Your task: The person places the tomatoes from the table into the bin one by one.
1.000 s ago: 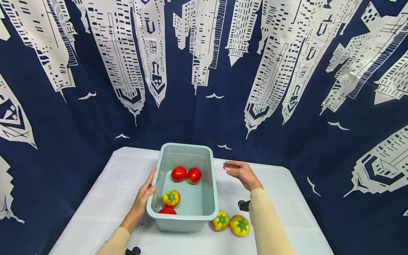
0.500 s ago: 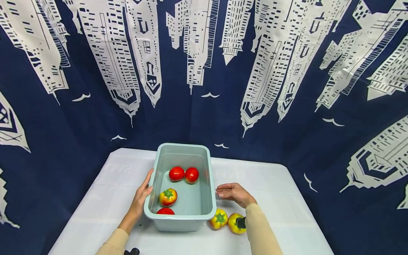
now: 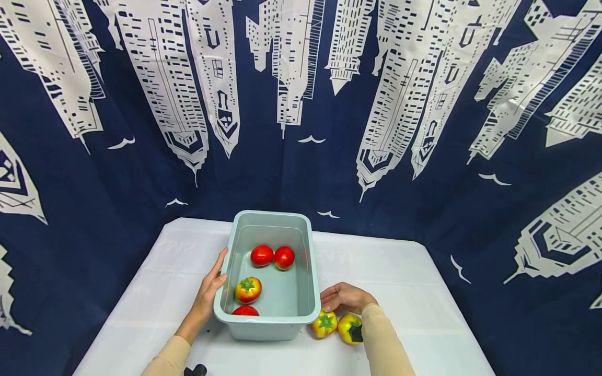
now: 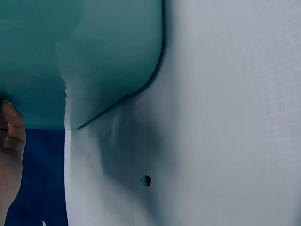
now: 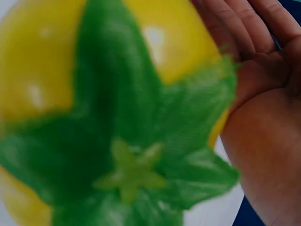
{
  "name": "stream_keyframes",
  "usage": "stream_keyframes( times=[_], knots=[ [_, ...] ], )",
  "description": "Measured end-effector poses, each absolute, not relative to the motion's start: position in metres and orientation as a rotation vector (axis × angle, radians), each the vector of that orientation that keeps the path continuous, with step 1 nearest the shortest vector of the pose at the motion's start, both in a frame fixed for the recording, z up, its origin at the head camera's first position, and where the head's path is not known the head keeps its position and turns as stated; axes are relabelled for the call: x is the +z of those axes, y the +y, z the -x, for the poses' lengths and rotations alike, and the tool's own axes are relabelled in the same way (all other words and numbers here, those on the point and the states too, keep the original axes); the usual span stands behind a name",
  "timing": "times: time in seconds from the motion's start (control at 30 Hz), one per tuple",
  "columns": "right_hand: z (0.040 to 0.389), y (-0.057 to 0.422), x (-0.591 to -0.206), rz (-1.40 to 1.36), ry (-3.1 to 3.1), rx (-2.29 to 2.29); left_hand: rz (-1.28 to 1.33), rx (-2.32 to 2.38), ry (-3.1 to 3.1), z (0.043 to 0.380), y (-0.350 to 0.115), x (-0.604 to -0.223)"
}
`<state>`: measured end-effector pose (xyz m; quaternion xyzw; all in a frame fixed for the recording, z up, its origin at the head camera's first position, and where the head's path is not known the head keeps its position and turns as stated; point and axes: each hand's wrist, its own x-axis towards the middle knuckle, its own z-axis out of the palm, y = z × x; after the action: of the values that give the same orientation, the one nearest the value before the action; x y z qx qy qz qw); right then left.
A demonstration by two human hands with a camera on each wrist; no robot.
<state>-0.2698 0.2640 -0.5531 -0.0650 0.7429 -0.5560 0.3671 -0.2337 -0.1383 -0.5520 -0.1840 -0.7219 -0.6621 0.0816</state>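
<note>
A pale grey-green plastic bin (image 3: 263,330) stands on the white table with several tomatoes in it. Against its left wall rests my left hand (image 3: 207,295), fingers stretched along the side just under the rim; part of that hand (image 4: 11,136) shows beside the bin wall (image 4: 108,52) in the left wrist view. Outside the bin's front right corner lie two yellow tomatoes with green tops, a left one (image 3: 323,325) and a right one (image 3: 349,325). My right hand (image 3: 348,297) reaches just behind them, fingertips right at the left one. A yellow tomato (image 5: 183,37) fills the right wrist view, before the loosely bent fingers.
Inside the bin, two red tomatoes (image 3: 262,256) sit side by side toward the back. A red-yellow one (image 3: 247,290) and another red one (image 3: 245,310) are near the front. A dark blue cloth (image 3: 291,177) with white buildings hangs behind the table (image 3: 376,261).
My right hand has come down and toward me, from beside the bin's right wall to the left yellow tomato. My left hand stays on the bin.
</note>
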Motion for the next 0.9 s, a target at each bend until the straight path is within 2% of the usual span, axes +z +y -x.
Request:
stream_keyframes(
  times=[0.57, 0.9],
  knots=[
    [0.270, 0.258, -0.556, 0.148, 1.977, -1.303, 0.515, -1.974, -2.192, 0.234, -0.138, -0.550],
    [0.285, 0.270, -0.545, 0.106, 2.188, -1.631, 0.517, -1.972, -2.196, 0.234, -0.139, -0.551]
  ],
)
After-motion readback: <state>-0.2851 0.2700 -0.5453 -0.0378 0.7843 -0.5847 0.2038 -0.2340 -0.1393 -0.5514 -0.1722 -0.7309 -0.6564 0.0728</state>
